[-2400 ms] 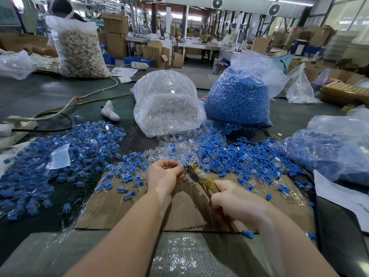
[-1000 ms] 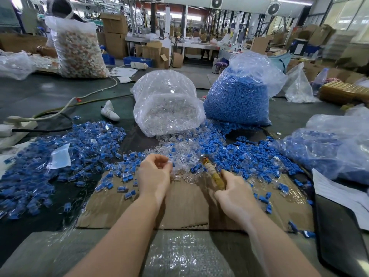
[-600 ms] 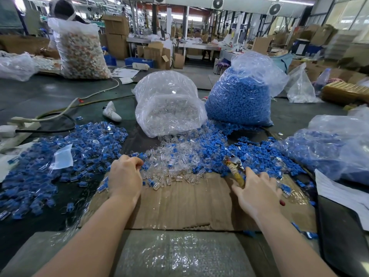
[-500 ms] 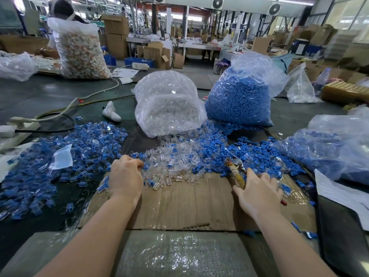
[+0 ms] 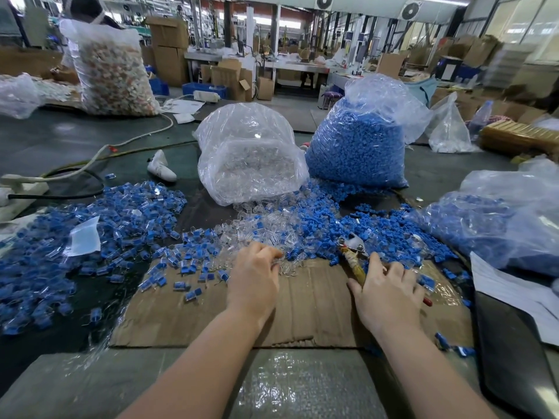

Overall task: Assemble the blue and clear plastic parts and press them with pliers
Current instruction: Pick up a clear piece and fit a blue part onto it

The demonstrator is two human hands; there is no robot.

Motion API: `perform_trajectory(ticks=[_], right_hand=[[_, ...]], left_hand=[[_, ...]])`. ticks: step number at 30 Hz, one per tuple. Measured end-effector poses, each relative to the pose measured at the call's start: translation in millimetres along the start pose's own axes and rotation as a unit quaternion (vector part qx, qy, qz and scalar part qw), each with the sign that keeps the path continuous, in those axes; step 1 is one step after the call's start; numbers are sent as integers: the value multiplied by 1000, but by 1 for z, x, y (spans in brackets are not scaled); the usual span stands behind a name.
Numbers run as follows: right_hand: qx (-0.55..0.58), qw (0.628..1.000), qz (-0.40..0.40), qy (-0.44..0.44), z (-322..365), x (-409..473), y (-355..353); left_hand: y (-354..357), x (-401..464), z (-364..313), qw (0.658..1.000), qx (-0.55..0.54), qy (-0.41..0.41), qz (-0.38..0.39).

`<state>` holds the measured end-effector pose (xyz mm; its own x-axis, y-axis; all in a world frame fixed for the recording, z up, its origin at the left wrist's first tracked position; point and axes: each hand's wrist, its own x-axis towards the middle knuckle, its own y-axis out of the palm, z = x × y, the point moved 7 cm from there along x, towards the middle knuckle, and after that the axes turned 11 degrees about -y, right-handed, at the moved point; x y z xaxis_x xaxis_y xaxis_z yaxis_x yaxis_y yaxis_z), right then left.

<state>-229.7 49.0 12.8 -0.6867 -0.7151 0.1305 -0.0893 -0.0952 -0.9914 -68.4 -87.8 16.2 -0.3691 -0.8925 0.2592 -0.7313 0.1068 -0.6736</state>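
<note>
I see bare cardboard (image 5: 302,303) open between my hands, hemmed ahead by loose blue parts (image 5: 378,228) and clear parts (image 5: 272,225). My left hand (image 5: 254,279), now back from the left, curls fingertips into the clear ones. My right hand (image 5: 390,291) lies fingers spread over the pliers (image 5: 352,252).

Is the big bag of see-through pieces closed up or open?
Open. The clear bag lies tipped toward the person, and clear pieces spill from its mouth onto the table.
</note>
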Motion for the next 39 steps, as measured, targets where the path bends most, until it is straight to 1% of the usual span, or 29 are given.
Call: perform_trajectory(ticks=[6, 8, 10, 12, 14, 23, 28, 30, 32, 36, 39], right_hand=[[-4, 1000, -7, -9, 5, 3, 0], [-2, 998, -41, -47, 15, 6, -5], [-7, 992, -75, -106, 28, 9, -10], [-11, 986, -81, -147, 39, 14, -10], [-12, 983, -80, -167, 46, 19, -10], [-39, 979, -60, -191, 61, 32, -6], [-28, 975, -88, -200, 63, 26, -9], [14, 970, -118, -210, 67, 18, -10], [96, 963, -148, -204, 71, 9, -13], [213, 950, -128, -187, 74, -1, 2], [284, 931, -140, -179, 72, -3, 4]], left_hand=[[21, -5, -6, 999, 24, 24, 21], [24, -6, -4, 999, 29, 27, 26], [26, -7, -3, 999, 32, 30, 30], [26, -6, -2, 998, 33, 33, 32], [26, -6, -1, 998, 33, 35, 30], [20, -8, -6, 999, 0, 43, 31], [16, -9, -7, 999, -21, 36, 26], [14, -10, -7, 999, -34, 33, 24], [12, -10, -6, 998, -52, 25, 18], [9, -9, -3, 997, -76, 2, 12], [8, -7, 0, 994, -104, -16, 17]])
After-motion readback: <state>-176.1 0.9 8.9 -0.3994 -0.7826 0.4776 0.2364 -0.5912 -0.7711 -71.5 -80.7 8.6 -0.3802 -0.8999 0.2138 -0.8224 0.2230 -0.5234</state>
